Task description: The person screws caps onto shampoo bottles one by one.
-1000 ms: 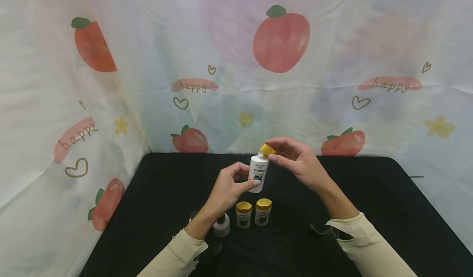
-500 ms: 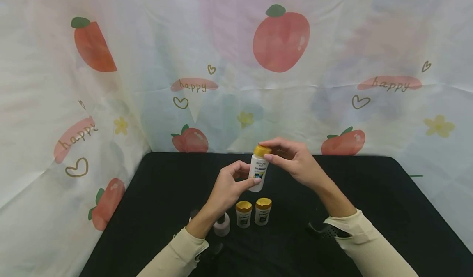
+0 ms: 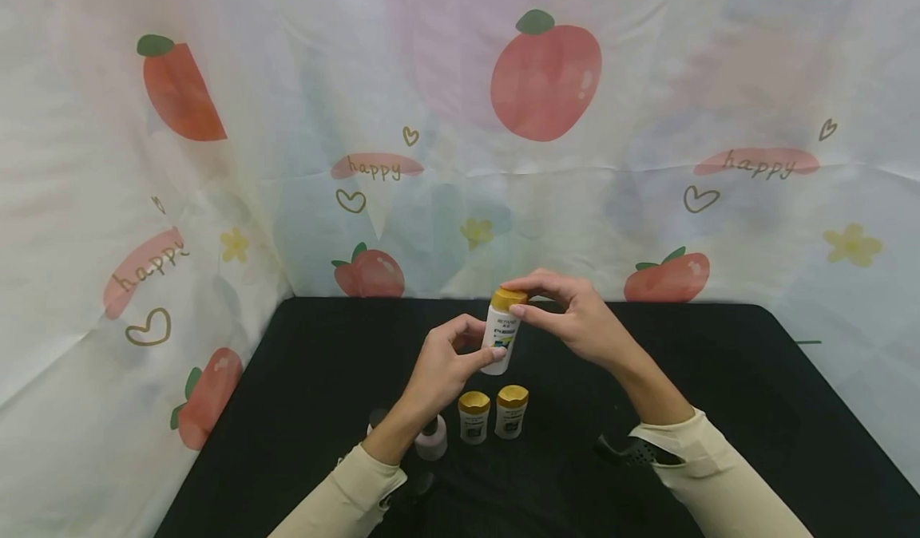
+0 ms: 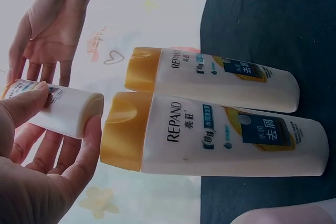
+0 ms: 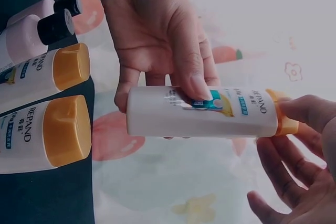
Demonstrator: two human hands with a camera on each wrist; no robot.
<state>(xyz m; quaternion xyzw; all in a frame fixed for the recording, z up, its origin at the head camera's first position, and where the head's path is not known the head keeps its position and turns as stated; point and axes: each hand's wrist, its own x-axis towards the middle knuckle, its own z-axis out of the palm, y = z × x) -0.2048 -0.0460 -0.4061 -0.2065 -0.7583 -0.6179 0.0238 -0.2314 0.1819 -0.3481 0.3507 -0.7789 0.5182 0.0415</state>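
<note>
My left hand (image 3: 447,362) holds a white shampoo bottle (image 3: 499,337) round its body, thumb across the label, raised over the black table. The thumb and fingers of my right hand (image 3: 575,314) pinch its gold cap (image 3: 508,298), which sits on the bottle's neck. In the right wrist view the label and the flat base of the bottle (image 5: 205,116) show, with the cap (image 5: 283,111) partly behind the right thumb. Just below the hands stand two more white bottles with gold caps, a left one (image 3: 474,426) and a right one (image 3: 510,420).
Beside my left forearm stands a pale pink bottle with a black cap (image 5: 55,26); a second pink bottle (image 5: 37,11) is mostly hidden behind the arm in the head view. A fruit-printed curtain (image 3: 460,83) hangs behind and left of the black table (image 3: 323,362).
The gold cap, tilted off the neck a second ago, has come down onto the bottle. My right hand has shifted slightly left with it; the left hand has barely moved.
</note>
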